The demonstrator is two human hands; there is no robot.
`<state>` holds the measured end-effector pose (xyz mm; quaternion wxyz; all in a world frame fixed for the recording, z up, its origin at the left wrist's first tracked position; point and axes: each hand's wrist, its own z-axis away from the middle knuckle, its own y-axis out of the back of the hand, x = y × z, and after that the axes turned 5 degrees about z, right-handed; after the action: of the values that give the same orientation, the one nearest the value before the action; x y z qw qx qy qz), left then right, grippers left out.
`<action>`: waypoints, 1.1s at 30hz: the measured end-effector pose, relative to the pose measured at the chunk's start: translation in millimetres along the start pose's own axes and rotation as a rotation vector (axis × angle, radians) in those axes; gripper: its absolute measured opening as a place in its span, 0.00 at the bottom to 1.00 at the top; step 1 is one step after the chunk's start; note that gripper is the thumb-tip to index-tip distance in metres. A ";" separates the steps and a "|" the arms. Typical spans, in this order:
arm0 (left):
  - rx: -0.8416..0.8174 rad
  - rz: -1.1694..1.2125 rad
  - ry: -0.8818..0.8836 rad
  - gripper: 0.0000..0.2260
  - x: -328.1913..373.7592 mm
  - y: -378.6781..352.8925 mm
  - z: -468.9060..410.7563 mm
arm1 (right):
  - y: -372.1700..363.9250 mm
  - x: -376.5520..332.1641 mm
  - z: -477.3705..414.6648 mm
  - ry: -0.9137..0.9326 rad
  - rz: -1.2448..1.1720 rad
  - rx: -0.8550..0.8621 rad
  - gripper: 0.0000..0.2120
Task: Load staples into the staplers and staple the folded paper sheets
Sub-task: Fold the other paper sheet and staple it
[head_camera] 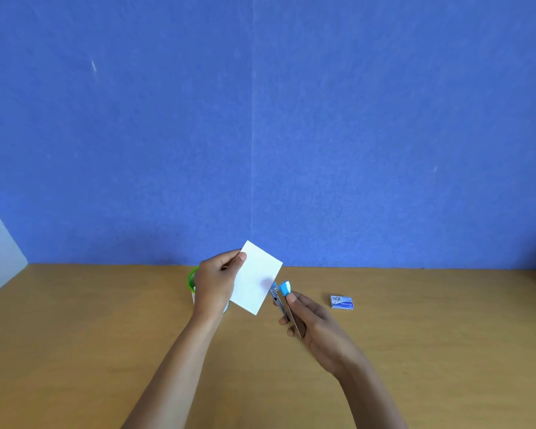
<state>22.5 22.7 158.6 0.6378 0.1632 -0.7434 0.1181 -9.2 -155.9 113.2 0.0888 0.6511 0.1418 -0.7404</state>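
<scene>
Blue felt-like wall fills most of what I see, with a faint vertical seam down its middle, and below it runs the wooden tabletop, pale brown and lit evenly.

My left hand is raised above the tabletop, thumb on the near face and fingers behind, pinching the folded paper sheet by its left edge. The sheet is white, rectangular and held tilted, its upper corner reaching up in front of the wall and its lower corner pointing down toward me.

My right hand is closed around a small stapler, gripping its metal body with the thumb pressing on top near the blue-and-white cap. The stapler points up and to the left, and its front end sits right at the sheet's lower right edge; its mouth looks slightly parted there, though I cannot tell whether the paper is actually between the two parts.

Behind my left hand, mostly hidden by it and the paper, stands a container with a green rim. Off to the right, well apart from my right hand, a small blue box of staples lies flat on the tabletop.
</scene>
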 end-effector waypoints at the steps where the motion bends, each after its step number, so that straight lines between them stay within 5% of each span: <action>1: -0.001 0.000 0.002 0.06 0.5 0.0 0.1 | -2.5 -2.8 1.7 0.015 0.042 -0.008 0.14; 8: -0.066 -0.016 -0.019 0.06 9.1 -0.7 6.1 | -15.1 -18.3 6.4 0.079 0.101 -0.010 0.18; 30: -0.369 -0.115 -0.146 0.04 43.2 2.0 20.3 | -24.8 -29.2 9.7 0.132 -0.014 0.020 0.08; 33: -0.377 -0.158 -0.158 0.04 45.4 2.2 19.2 | -29.6 -28.8 11.6 0.128 0.018 0.043 0.13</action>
<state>-1.9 13.1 200.4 0.6038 0.1076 -0.7851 -0.0863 -25.4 -133.4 145.8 0.0721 0.7000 0.1257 -0.6993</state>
